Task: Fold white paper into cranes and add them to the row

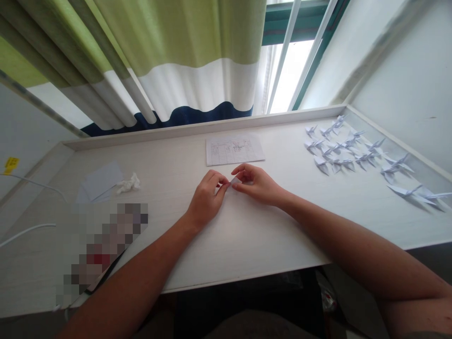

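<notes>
A small folded piece of white paper (pixel 235 180) is held just above the middle of the desk. My left hand (pixel 209 194) pinches its left corner between thumb and fingertips. From the other side, my right hand (pixel 257 184) curls around the paper, its thumb at the lower edge and its fingers arched above. Most of the paper is hidden by the fingers. Directly beyond my hands lies a flat printed sheet (pixel 231 153) with a table on it. Several white folded paper cranes (pixel 367 157) stand in loose rows on the right of the desk.
On the left of the white desk (pixel 197 263) lie blank paper sheets (pixel 100 181), a crumpled tissue (pixel 130 183) and a blurred-out flat object (pixel 106 254). White cables (pixel 28 230) run along the left edge. A raised rim (pixel 158 134) borders the back, below a curtain (pixel 197 42).
</notes>
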`<state>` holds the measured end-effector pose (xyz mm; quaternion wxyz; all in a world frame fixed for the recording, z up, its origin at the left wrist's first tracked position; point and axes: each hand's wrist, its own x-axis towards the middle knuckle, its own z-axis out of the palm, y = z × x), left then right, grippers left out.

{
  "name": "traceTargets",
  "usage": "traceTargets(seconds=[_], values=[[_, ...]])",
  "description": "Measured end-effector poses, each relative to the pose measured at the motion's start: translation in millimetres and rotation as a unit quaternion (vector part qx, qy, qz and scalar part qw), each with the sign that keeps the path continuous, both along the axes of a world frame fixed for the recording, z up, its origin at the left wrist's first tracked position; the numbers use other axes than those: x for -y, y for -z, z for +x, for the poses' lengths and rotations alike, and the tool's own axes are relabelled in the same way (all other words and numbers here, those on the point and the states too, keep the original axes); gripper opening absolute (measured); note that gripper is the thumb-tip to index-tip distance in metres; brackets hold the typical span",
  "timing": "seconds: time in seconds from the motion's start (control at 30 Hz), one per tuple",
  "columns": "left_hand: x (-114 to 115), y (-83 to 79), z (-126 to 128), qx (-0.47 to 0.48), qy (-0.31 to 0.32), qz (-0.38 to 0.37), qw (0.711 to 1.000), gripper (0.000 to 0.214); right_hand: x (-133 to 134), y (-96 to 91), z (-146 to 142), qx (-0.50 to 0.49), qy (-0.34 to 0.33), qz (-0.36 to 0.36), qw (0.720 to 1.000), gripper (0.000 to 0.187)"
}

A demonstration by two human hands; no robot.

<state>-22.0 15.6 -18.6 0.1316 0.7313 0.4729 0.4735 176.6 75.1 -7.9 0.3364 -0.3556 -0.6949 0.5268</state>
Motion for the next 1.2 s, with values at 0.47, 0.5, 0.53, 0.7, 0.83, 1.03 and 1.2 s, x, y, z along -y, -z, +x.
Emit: traceTargets(seconds=[0.47, 0.5, 0.53, 0.7, 0.83, 1.03, 1.2], values=[[-5, -6.8, 5, 0.403, 0.076, -0.317, 0.855, 0.039, 12, -9.5, -7, -0.084, 0.047, -0.062, 0.993, 0.021], [-6, -5.7, 5, 0.408, 0.088, -0.324, 0.849, 0.039, 13, -9.8, -7, -0.085, 0.05, -0.059, 0.993, 0.021], [-6, -4.7, 6, 0.413, 0.098, -0.33, 0.843, 0.04, 14, -9.9, -8, -0.086, 0.052, -0.056, 0.993, 0.021], [-5, -4.5, 9, 0.448, 0.114, -0.337, 0.82, 0.042, 15, -9.5, -9, -0.089, 0.05, -0.05, 0.994, 0.028], [-3, -9.0, 10, 0.467, 0.123, -0.35, 0.803, 0.041, 15, -10.7, -9, -0.099, 0.048, -0.035, 0.993, 0.038], [-3, -7.9, 9, 0.452, 0.11, -0.367, 0.806, 0.041, 17, -13.0, -7, -0.072, 0.054, 0.019, 0.996, 0.041], [-3, -4.6, 8, 0.395, 0.093, -0.319, 0.857, 0.043, 16, -12.4, -7, -0.053, 0.055, 0.038, 0.996, 0.04]])
